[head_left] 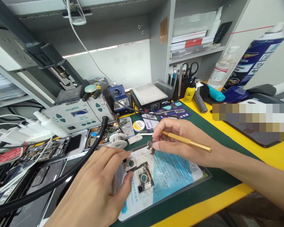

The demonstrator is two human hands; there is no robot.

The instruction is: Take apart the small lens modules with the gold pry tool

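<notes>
My left hand (101, 179) is over the left end of a white and blue work pad (172, 176). Its thumb and index finger lie either side of a small camera module (131, 163). Beside them lies a larger black phone camera assembly (144, 178) with a square lens unit. In my right hand (180, 138) is a thin gold pen-shaped tool (189, 142), its working tip hidden by the fingers. Between that thumb and fingertip I also pinch a small metal part (150, 144) with a brown flex strip hanging down over the pad.
A solder spool (118, 140) and a tray of circuit boards (109, 132) sit behind my left hand. A black hose (92, 154) crosses the left side. Behind stand a hot plate (151, 94) and a rework station (78, 115). A blurred-out device lies right.
</notes>
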